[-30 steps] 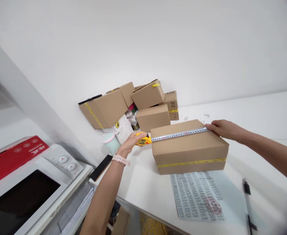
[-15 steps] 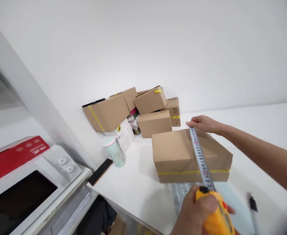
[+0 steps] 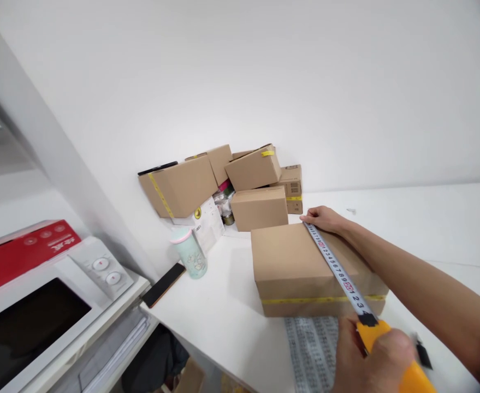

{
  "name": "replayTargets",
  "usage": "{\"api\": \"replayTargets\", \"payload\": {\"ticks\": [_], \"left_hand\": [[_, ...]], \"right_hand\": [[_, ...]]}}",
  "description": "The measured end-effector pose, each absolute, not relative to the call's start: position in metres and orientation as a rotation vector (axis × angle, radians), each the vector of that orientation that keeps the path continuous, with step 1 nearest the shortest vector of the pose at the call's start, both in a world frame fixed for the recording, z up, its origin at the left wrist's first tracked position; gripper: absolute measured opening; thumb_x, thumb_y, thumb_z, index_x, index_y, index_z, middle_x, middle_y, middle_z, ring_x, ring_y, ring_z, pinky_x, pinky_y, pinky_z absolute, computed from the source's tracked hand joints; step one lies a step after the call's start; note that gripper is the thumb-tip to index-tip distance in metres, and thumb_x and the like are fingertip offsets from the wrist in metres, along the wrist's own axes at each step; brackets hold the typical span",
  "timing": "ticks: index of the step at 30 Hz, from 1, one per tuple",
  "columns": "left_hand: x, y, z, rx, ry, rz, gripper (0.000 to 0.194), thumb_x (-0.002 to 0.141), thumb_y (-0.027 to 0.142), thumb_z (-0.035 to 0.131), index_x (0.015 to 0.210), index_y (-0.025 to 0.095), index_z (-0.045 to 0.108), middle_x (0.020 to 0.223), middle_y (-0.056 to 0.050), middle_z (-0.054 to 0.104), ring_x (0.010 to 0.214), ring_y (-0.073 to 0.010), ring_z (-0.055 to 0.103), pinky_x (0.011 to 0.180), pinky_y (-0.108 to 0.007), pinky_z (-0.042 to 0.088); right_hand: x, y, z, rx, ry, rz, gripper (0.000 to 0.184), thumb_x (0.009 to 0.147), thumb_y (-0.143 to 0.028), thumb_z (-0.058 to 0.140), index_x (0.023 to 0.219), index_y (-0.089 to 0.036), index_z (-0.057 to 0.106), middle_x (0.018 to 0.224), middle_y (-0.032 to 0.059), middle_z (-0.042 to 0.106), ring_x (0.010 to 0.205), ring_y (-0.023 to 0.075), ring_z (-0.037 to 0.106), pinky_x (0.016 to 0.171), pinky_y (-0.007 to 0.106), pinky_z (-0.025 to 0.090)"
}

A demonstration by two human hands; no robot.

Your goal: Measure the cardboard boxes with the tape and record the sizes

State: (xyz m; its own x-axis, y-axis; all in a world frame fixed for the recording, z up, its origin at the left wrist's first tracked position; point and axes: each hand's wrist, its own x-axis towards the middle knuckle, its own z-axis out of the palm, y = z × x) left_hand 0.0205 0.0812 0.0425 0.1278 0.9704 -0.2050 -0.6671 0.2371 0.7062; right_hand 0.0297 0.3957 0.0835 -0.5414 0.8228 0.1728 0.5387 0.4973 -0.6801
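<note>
My left hand (image 3: 373, 357) is closed around a yellow tape measure (image 3: 415, 379) at the bottom right, part of it cut off by the frame edge. Its silver blade (image 3: 333, 263) runs out slantwise over the top of a closed brown cardboard box (image 3: 283, 251) and past the near edge. At the box's far edge my right hand (image 3: 325, 218) pinches the blade's end. Yellow tape (image 3: 289, 301) goes around the box's side. A grey printed sheet (image 3: 311, 349) lies in front of the box, and a dark-tipped pen (image 3: 423, 352) is partly hidden by my left hand.
Several cardboard boxes (image 3: 258, 210) are piled against the wall. Left of the box stand a mint tumbler (image 3: 193, 256) and a black phone-like slab (image 3: 164, 285) by the table edge. A white microwave (image 3: 104, 273) with a red box (image 3: 30, 245) on it is at far left.
My left hand has moved right with the tape measure, so the blade lies more slantwise and slightly more shows. My right hand has shifted a little left along the far edge.
</note>
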Motion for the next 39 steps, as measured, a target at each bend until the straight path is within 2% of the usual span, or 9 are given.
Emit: {"api": "replayTargets", "payload": {"ticks": [5,8,12,15,20,25,32,36,39], "left_hand": [[0.033,0.090,0.045,0.459,0.900,1.362,0.062,0.061,0.068,0.080,0.098,0.022,0.060,0.102,-0.009,0.057,0.063,-0.0220,0.069,0.052,-0.038,0.056],[0.029,0.092,0.044,0.497,0.953,1.341,0.060,0.060,0.063,0.082,0.096,0.023,0.057,0.098,-0.007,0.056,0.065,-0.0212,0.068,0.049,-0.034,0.056],[0.001,0.071,0.053,0.654,1.001,1.422,0.063,0.058,0.057,0.087,0.101,0.023,0.057,0.094,-0.006,0.061,0.067,-0.0217,0.069,0.059,-0.036,0.058],[-0.033,0.044,0.058,0.748,1.200,1.608,0.080,0.061,0.054,0.089,0.126,0.025,0.053,0.094,-0.008,0.067,0.084,-0.0269,0.070,0.073,-0.036,0.059],[-0.080,0.023,0.056,0.785,1.484,1.819,0.086,0.066,0.065,0.083,0.134,0.024,0.050,0.097,-0.008,0.068,0.090,-0.0268,0.069,0.074,-0.035,0.060],[-0.094,0.032,0.044,0.741,1.504,1.892,0.080,0.067,0.062,0.082,0.131,0.026,0.052,0.100,-0.006,0.066,0.084,-0.0246,0.070,0.069,-0.035,0.060],[-0.094,0.043,0.021,0.792,1.442,1.816,0.068,0.070,0.060,0.080,0.122,0.023,0.057,0.093,-0.006,0.068,0.085,-0.0255,0.070,0.071,-0.036,0.059],[-0.106,0.048,0.043,0.868,1.411,1.811,0.070,0.070,0.058,0.081,0.125,0.023,0.055,0.097,-0.006,0.068,0.083,-0.0240,0.069,0.068,-0.033,0.058],[-0.117,0.058,0.073,0.948,1.395,1.833,0.074,0.069,0.060,0.081,0.128,0.026,0.053,0.107,-0.007,0.068,0.086,-0.0251,0.070,0.067,-0.032,0.058]], "right_hand": [[0.027,0.391,0.085,-1.130,-2.205,0.837,0.048,0.074,-0.058,0.069,0.055,-0.023,0.041,0.054,-0.0028,0.046,0.059,0.0157,0.046,0.062,0.031,0.038],[0.030,0.384,0.092,-1.112,-2.157,0.915,0.049,0.073,-0.060,0.072,0.054,-0.023,0.046,0.057,-0.0004,0.053,0.062,0.0177,0.051,0.063,0.032,0.042],[0.053,0.376,0.111,-1.084,-1.982,1.017,0.046,0.088,-0.064,0.055,0.080,-0.021,0.066,0.094,0.0089,0.073,0.086,0.0215,0.065,0.077,0.031,0.051],[0.089,0.368,0.117,-1.135,-1.813,1.013,0.044,0.097,-0.056,0.043,0.099,-0.019,0.067,0.118,0.0137,0.070,0.105,0.0211,0.064,0.091,0.030,0.051],[0.149,0.337,0.085,-1.294,-1.722,1.050,0.034,0.093,-0.046,0.053,0.090,-0.018,0.071,0.104,0.0176,0.073,0.100,0.0281,0.066,0.088,0.038,0.054],[0.168,0.296,0.047,-1.276,-1.741,1.207,0.045,0.090,-0.065,0.050,0.088,-0.027,0.072,0.108,0.0133,0.075,0.109,0.0344,0.067,0.087,0.043,0.057],[0.157,0.246,0.043,-1.219,-1.689,1.286,0.058,0.088,-0.079,0.034,0.111,-0.042,0.072,0.122,0.0048,0.074,0.126,0.0366,0.062,0.093,0.047,0.059],[0.156,0.246,0.061,-1.246,-1.744,1.152,0.056,0.089,-0.076,0.038,0.118,-0.039,0.069,0.127,0.0056,0.072,0.121,0.0356,0.064,0.086,0.042,0.061],[0.156,0.259,0.087,-1.373,-1.899,0.899,0.070,0.085,-0.082,0.040,0.140,-0.039,0.053,0.124,0.0100,0.073,0.108,0.0391,0.069,0.085,0.049,0.058]]}}
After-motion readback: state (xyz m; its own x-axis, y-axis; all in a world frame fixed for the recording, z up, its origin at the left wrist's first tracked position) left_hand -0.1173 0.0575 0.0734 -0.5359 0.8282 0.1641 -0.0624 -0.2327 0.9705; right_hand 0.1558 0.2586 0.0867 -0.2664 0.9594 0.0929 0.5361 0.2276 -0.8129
